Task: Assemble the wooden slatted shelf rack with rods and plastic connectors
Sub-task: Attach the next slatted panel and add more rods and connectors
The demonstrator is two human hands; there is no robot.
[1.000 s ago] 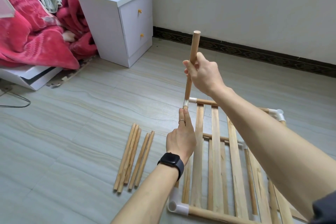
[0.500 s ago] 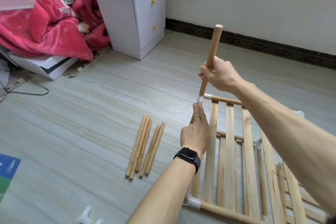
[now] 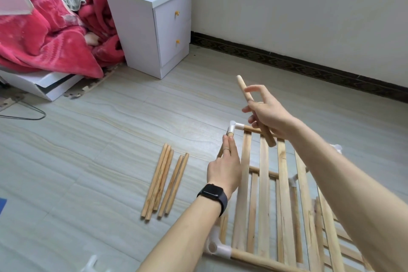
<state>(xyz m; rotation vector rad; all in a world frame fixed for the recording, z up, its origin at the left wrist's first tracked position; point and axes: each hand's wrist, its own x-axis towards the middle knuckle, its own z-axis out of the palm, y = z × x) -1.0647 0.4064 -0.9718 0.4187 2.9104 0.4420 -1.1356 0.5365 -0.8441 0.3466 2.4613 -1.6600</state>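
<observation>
Rod (image 3: 245, 93) held in my right hand (image 3: 268, 115) above the far left corner of the slatted rack (image 3: 265, 194).

The rack lies flat on the floor (image 3: 110, 128) in front of me, towards my right. My right hand grasps the rod around its middle with the forefinger stretched out. The rod is tilted, its upper end leaning away to the left and its lower end hanging free over the far slats, clear of the white corner connector (image 3: 235, 127). My left hand (image 3: 224, 168), with a black watch (image 3: 213, 193) on the wrist, is released, fingers straight along the rack's left side rail, fingertips touching just below that connector. Five spare rods (image 3: 165, 183) lie side by side on the floor just left of the rack. A white nightstand (image 3: 154, 24) stands by the far wall.
</observation>
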